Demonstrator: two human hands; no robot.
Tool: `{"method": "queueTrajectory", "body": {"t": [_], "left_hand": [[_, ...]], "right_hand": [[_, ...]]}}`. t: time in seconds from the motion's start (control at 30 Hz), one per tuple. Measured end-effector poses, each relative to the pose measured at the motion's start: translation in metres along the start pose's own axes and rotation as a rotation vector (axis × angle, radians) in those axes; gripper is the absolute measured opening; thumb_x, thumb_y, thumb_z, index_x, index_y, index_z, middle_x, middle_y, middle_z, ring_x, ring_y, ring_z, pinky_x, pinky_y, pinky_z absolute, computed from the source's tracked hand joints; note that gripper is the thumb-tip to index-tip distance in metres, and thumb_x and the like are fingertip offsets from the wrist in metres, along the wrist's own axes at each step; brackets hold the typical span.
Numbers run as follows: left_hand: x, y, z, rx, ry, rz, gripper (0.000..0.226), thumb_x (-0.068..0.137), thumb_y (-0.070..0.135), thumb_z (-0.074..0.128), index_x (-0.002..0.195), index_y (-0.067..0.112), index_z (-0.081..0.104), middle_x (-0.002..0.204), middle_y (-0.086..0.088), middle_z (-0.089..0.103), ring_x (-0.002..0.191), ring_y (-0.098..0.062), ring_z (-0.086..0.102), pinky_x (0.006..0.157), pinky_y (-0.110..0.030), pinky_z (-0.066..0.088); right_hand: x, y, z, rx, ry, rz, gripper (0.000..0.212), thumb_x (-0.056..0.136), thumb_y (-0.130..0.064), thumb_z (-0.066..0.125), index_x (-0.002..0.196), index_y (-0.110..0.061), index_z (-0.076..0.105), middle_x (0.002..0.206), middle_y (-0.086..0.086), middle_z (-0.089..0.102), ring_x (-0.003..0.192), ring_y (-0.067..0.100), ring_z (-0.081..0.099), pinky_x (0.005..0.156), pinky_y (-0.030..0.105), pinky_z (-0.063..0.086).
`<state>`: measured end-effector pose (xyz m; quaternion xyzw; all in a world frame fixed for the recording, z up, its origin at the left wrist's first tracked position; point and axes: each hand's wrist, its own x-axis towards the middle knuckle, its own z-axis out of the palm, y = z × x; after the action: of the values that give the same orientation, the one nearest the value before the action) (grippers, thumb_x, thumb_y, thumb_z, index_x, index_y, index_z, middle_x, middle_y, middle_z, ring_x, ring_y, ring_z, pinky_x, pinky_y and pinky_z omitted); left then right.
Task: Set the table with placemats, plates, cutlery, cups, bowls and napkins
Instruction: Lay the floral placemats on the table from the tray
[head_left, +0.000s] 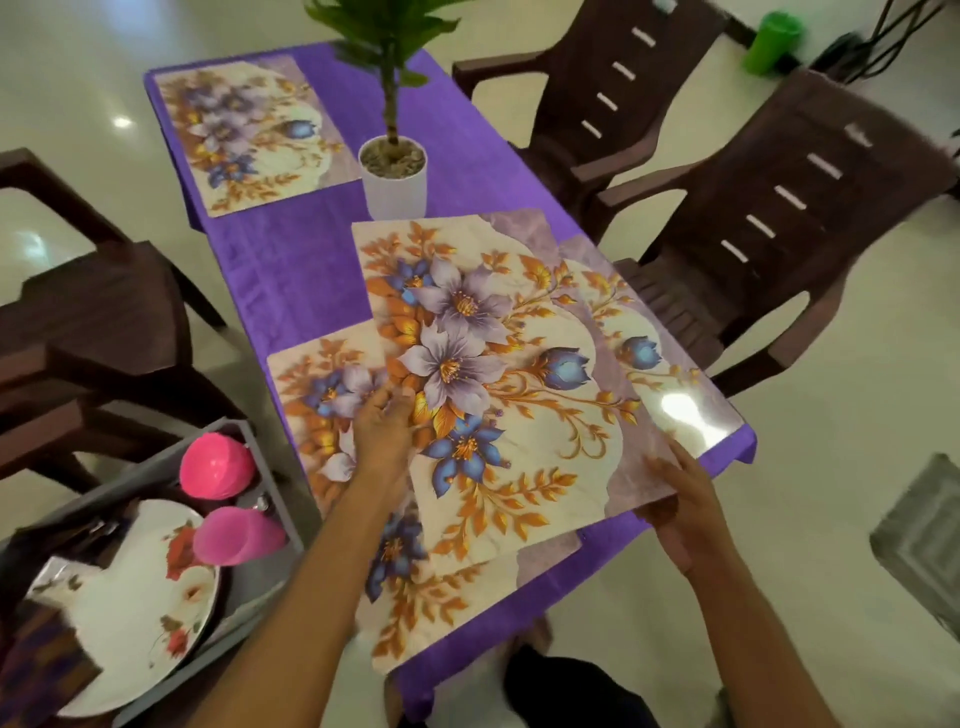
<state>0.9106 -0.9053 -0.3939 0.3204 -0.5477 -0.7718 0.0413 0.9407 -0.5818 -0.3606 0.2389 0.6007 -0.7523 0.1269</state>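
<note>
A: Placemat laying is the step in hand. The left hand (384, 431) pinches the left edge of the held placemat (498, 374), and the right hand (675, 499) grips its near right corner. The mat is over the near end of the counter (291, 270) and overlaps two other mats.

B: How to place it well?

A: I think the free seat is at the far right, beside the potted plant (393, 176), opposite the far placemat (244, 135). Keep the mat flat in both hands, line its edge up with the counter edge, and do not brush the plant.

B: What is not clear?

A: The near-left placemat (322, 389) and the right placemat (654, 358) are partly covered, so I cannot tell if they lie straight. I also cannot tell whether the held mat touches them. The tray (156, 465) with the flowered plate (145, 597) and pink cups (218, 465) is cut off at the frame edge. Cutlery there is too dark to make out.
</note>
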Motion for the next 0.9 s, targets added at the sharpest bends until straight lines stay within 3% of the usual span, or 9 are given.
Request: {"method": "queueTrajectory", "body": {"t": [0.07, 0.2, 0.3, 0.37, 0.47, 0.6, 0.73, 0.83, 0.9], "left_hand": [[0.014, 0.000, 0.041, 0.038, -0.009, 0.013, 0.017, 0.101, 0.019, 0.057, 0.105, 0.006, 0.067, 0.083, -0.001, 0.070, 0.069, -0.012, 0.068, 0.056, -0.023, 0.056], [0.054, -0.001, 0.118, 0.070, -0.009, 0.023, 0.022, 0.101, 0.020, 0.060, 0.108, 0.000, 0.066, 0.074, -0.001, 0.061, 0.053, -0.005, 0.060, 0.049, -0.023, 0.051], [0.092, 0.003, 0.172, 0.079, 0.020, 0.039, 0.014, 0.101, 0.022, 0.060, 0.101, 0.009, 0.066, 0.085, -0.007, 0.066, 0.066, -0.013, 0.065, 0.065, -0.033, 0.058], [0.120, 0.008, 0.204, 0.053, 0.065, 0.001, 0.011, 0.099, 0.020, 0.062, 0.097, 0.010, 0.067, 0.095, -0.015, 0.069, 0.078, -0.027, 0.066, 0.079, -0.047, 0.057], [0.151, 0.021, 0.237, 0.080, 0.150, -0.035, 0.010, 0.093, 0.015, 0.069, 0.100, 0.008, 0.069, 0.094, -0.018, 0.070, 0.078, -0.030, 0.066, 0.075, -0.043, 0.054], [0.183, 0.051, 0.263, 0.104, 0.295, -0.029, 0.039, 0.072, 0.022, 0.080, 0.108, 0.013, 0.067, 0.107, -0.017, 0.072, 0.087, -0.032, 0.068, 0.080, -0.044, 0.056], [0.216, 0.075, 0.275, 0.299, 0.451, 0.165, 0.030, 0.091, 0.020, 0.068, 0.120, 0.018, 0.060, 0.097, -0.002, 0.064, 0.074, -0.021, 0.059, 0.066, -0.033, 0.048], [0.243, 0.072, 0.277, 0.559, 0.461, 0.411, 0.035, 0.091, 0.022, 0.070, 0.123, 0.016, 0.058, 0.111, -0.002, 0.062, 0.102, -0.024, 0.059, 0.090, -0.043, 0.051], [0.260, 0.070, 0.281, 0.793, 0.495, 0.614, 0.044, 0.091, 0.024, 0.070, 0.130, 0.010, 0.055, 0.124, -0.007, 0.057, 0.116, -0.024, 0.051, 0.099, -0.041, 0.043]], "right_hand": [[0.012, -0.005, -0.009, 0.108, 0.096, -0.010, 0.027, 0.096, -0.006, 0.054, 0.121, -0.012, 0.063, 0.096, 0.007, 0.074, 0.078, 0.025, 0.071, 0.053, 0.029, 0.058], [0.076, -0.031, -0.027, 0.053, 0.147, -0.018, 0.026, 0.093, -0.002, 0.062, 0.119, 0.000, 0.063, 0.091, 0.010, 0.071, 0.070, 0.024, 0.065, 0.048, 0.028, 0.054], [0.138, -0.059, -0.036, 0.038, 0.138, -0.045, 0.011, 0.095, 0.000, 0.061, 0.100, -0.007, 0.068, 0.079, 0.003, 0.073, 0.062, 0.022, 0.062, 0.047, 0.026, 0.054], [0.176, -0.081, -0.037, 0.053, 0.101, -0.040, 0.016, 0.096, -0.001, 0.061, 0.108, -0.010, 0.065, 0.085, 0.004, 0.073, 0.060, 0.016, 0.067, 0.049, 0.026, 0.056], [0.231, -0.112, -0.034, 0.067, 0.051, -0.008, 0.013, 0.097, -0.005, 0.061, 0.108, -0.007, 0.066, 0.084, 0.006, 0.074, 0.066, 0.021, 0.070, 0.051, 0.026, 0.057], [0.308, -0.151, -0.001, 0.064, -0.039, -0.008, 0.017, 0.098, -0.005, 0.061, 0.110, 0.006, 0.065, 0.078, 0.008, 0.074, 0.062, 0.021, 0.069, 0.052, 0.026, 0.057], [0.383, -0.189, 0.060, 0.118, -0.145, -0.043, 0.028, 0.099, -0.008, 0.061, 0.126, 0.001, 0.059, 0.105, 0.016, 0.073, 0.077, 0.022, 0.074, 0.058, 0.030, 0.060], [0.437, -0.210, 0.117, 0.155, -0.212, -0.039, 0.023, 0.100, -0.006, 0.060, 0.123, -0.005, 0.061, 0.103, 0.013, 0.073, 0.079, 0.020, 0.073, 0.060, 0.030, 0.061], [0.470, -0.217, 0.155, 0.134, -0.244, -0.028, 0.025, 0.099, -0.004, 0.060, 0.124, -0.002, 0.060, 0.109, 0.018, 0.072, 0.084, 0.024, 0.074, 0.066, 0.034, 0.063]]}}
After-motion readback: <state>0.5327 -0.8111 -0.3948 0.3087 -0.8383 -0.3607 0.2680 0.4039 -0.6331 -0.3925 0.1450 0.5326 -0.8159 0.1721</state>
